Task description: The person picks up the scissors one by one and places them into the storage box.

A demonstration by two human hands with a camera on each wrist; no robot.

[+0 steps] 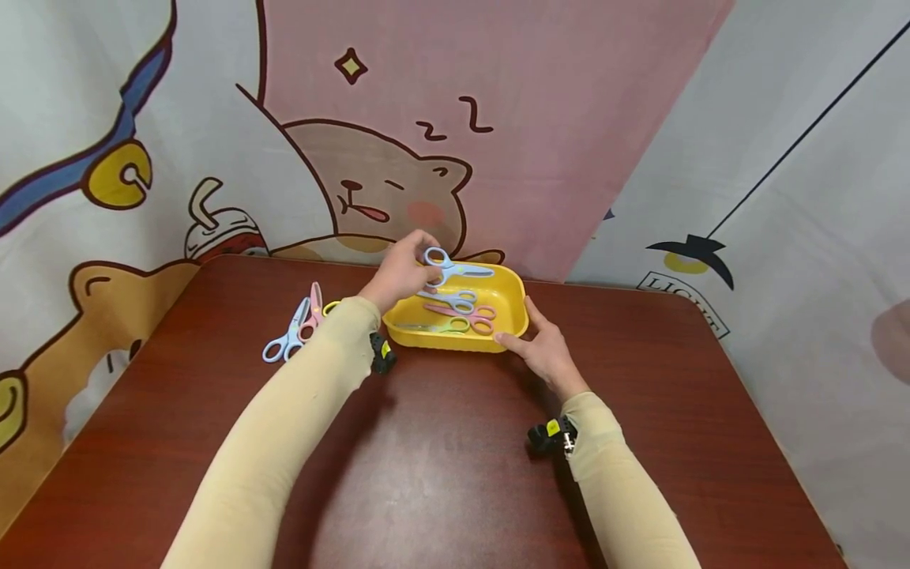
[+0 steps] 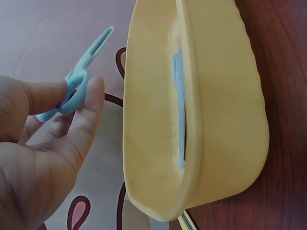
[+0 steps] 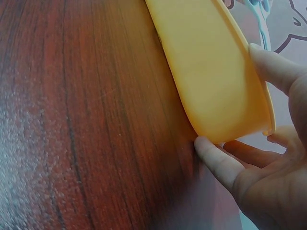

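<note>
My left hand (image 1: 402,275) pinches a pair of light blue scissors (image 1: 465,270) by the handles, above the far side of a yellow plastic basket (image 1: 441,341). In the left wrist view those blue scissors (image 2: 81,74) sit between thumb and fingers, blades pointing up and away. My right hand (image 1: 546,349) holds the basket's right end, thumb at the rim and fingers around the outer wall, as the right wrist view also shows. Inside the basket lie blue scissors (image 1: 458,300), pink scissors (image 1: 482,314) and green scissors (image 1: 456,325).
On the brown table (image 1: 426,458), left of the basket, lie more blue scissors (image 1: 293,328) and pink scissors (image 1: 316,304), with a yellow handle (image 1: 330,307) beside them, partly hidden by my left arm. A printed cartoon curtain (image 1: 533,142) hangs behind the table.
</note>
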